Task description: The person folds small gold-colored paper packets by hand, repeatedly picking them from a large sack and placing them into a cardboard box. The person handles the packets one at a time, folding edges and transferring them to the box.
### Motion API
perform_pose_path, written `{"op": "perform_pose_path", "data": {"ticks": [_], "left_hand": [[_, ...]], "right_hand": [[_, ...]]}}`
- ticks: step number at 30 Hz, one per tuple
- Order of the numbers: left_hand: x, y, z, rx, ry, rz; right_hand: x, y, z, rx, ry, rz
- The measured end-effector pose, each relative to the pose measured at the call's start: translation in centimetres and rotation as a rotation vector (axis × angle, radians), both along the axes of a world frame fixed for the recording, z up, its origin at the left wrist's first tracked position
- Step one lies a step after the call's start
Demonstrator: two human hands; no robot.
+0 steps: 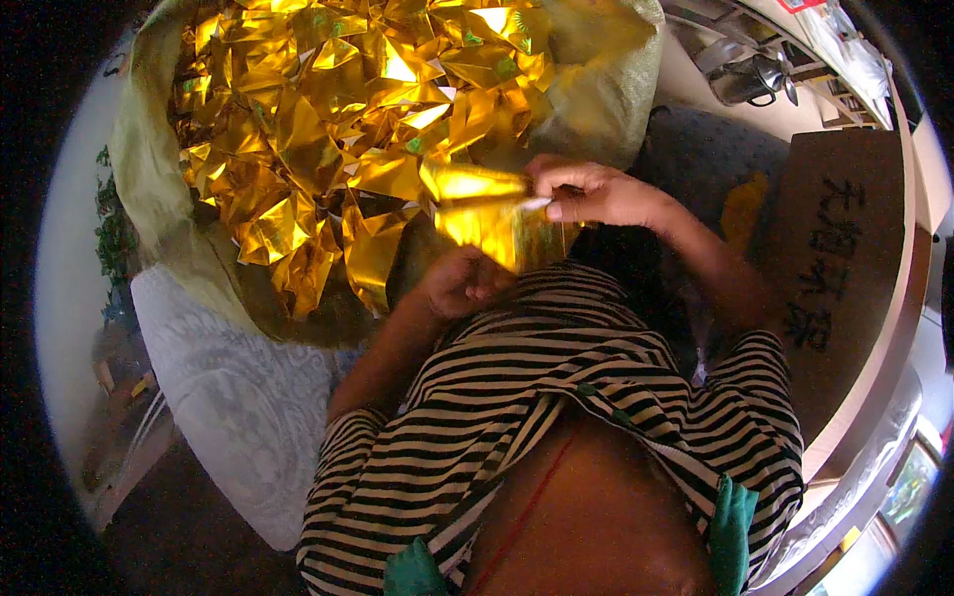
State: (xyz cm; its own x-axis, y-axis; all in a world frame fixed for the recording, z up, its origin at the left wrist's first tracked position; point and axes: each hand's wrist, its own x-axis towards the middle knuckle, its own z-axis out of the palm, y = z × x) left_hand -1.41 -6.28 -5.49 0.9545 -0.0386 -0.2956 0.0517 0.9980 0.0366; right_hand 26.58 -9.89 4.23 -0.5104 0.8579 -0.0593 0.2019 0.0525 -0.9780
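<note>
My right hand pinches the edge of a shiny gold foil paper piece between thumb and fingers, in front of my striped shirt. The piece is blurred and partly folded. Close below its left side is my left hand, its fingers curled near the lower edge; whether it grips the foil cannot be made out. Beyond both hands, a large woven sack stands with its mouth wide, filled with many folded gold foil paper pieces. Some show white undersides and green printed marks.
At the right is a cardboard box with handwriting on it. A metal kettle is at the upper right. A pale patterned cloth lies below the sack at the left, and a green plant is at the far left.
</note>
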Motion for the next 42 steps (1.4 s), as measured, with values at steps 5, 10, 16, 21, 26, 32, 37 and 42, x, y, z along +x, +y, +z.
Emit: {"op": "perform_pose_path", "data": {"ticks": [5, 10, 16, 21, 26, 32, 37, 42], "left_hand": [[1.1, 1.0, 5.2, 0.394, 0.396, -0.084], [0.7, 0.9, 6.7, 0.622, 0.354, 0.068], [-0.7, -0.4, 2.1, 0.311, 0.081, 0.291], [-0.5, -0.7, 3.3, 1.146, 0.154, 0.222], [1.5, -1.8, 4.0, 1.65, 0.265, 0.221], [3.3, -3.5, -0.2, 0.08, -0.006, 0.289], [1.1, -0.8, 7.1, 0.544, 0.256, -0.226], [0.5, 1.1, 11.5, 1.915, 0.55, 0.005]], "right_hand": [[0.3, -0.7, -3.2, -0.548, 0.232, -0.194], [-0.9, -0.4, -3.8, -0.291, 0.125, 0.045], [-2.2, -0.7, -2.0, -0.071, 0.01, 0.043], [-2.6, -1.1, -1.2, -0.078, -0.086, 0.018], [-3.0, -0.1, -0.8, -0.098, -0.059, -0.105], [-1.7, 2.3, -1.6, -0.234, -0.294, 0.039], [-1.7, 2.2, -5.0, -0.104, -0.232, 0.06], [-2.5, 0.8, -5.1, 0.04, -0.239, -0.075]]}}
